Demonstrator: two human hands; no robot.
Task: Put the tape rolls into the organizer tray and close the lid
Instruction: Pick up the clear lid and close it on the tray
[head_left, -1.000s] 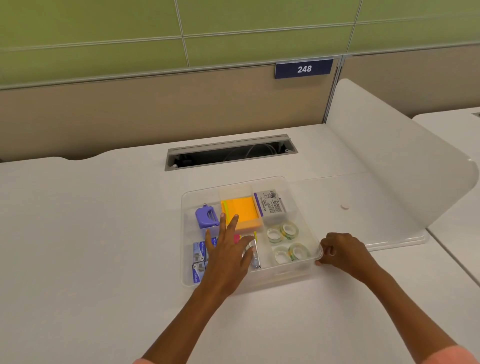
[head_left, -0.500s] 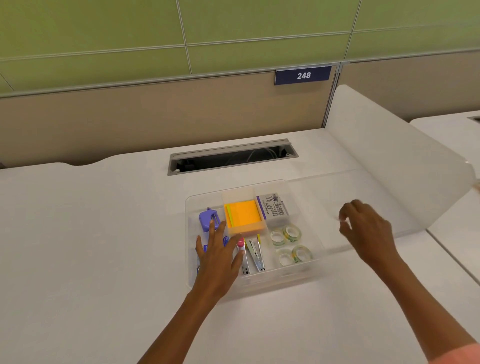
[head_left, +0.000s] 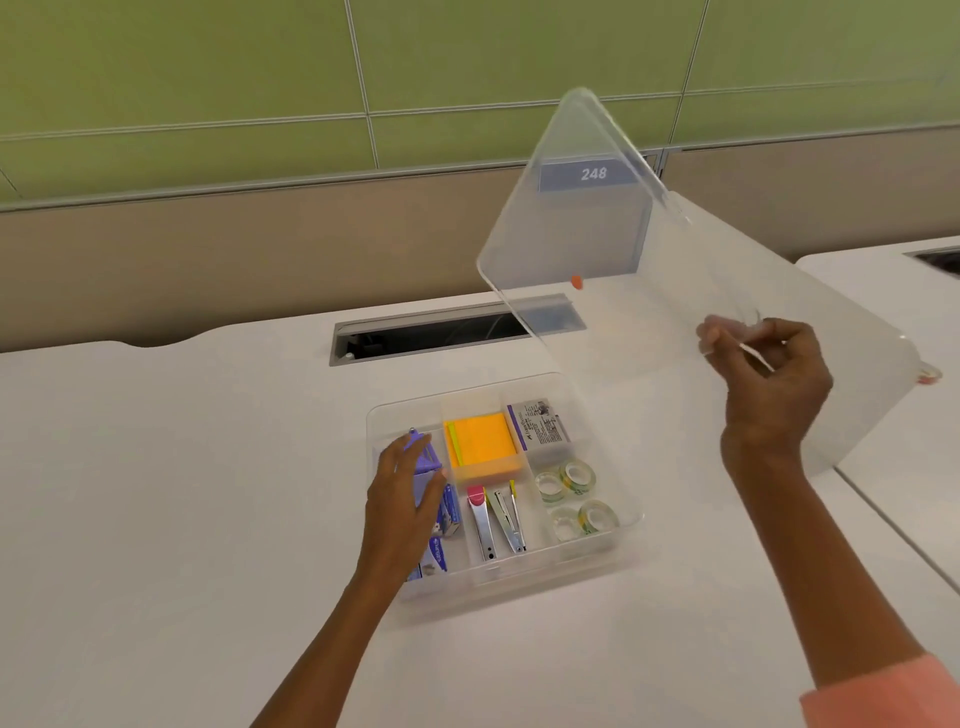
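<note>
- The right hand (head_left: 769, 379) was closed in a pinch on the lower edge of the lid (head_left: 597, 249), thumb and fingers pressed against the thin plastic.
- The lid was a flat sheet of clear, slightly frosted plastic with rounded corners; it was lifted in the air, tilted, above and to the right of the tray, and a small orange dot (head_left: 576, 282) sat on it.
- The left hand (head_left: 402, 499) was open with the fingers spread and lay flat over the left compartments of the organizer tray (head_left: 631, 512), holding nothing.
- The tray was a shallow rectangular box of clear plastic with dividers, and it stood on the smooth white desk (head_left: 182, 493).
- Four tape rolls (head_left: 574, 496), small transparent rings with greenish cores, lay in the near right compartment.
- An orange pad of sticky notes (head_left: 483, 441) filled the middle back compartment, and shiny metal tools (head_left: 496, 519) lay in front of it.
- A purple plastic object (head_left: 423, 452) was partly hidden under the left fingers.
</note>
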